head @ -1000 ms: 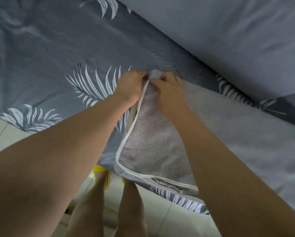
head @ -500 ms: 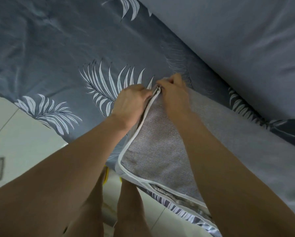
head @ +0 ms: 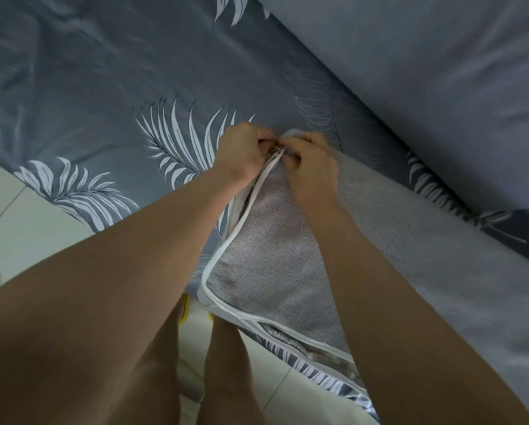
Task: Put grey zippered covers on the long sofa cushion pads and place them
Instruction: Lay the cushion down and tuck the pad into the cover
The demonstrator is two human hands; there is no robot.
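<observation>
Bed sheet (head: 103,87): leaf-print, beneath everything.
Cushion pad (head: 287,256): grey-covered, lying from centre toward 4 o'clock.
Left hand (head: 241,151): fingers pinched on the cover edge beside the slider.
Right hand (head: 312,167): fingers closed at the zipper pull (head: 277,150).
Advice: hold both edges together, pull steadily.

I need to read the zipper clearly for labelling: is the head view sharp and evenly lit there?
Head view: soft, dim, even light, no glare; the zipper pull is small and slightly blurred between left hand and right hand; wide-angle distortion swells the forearms.
</observation>
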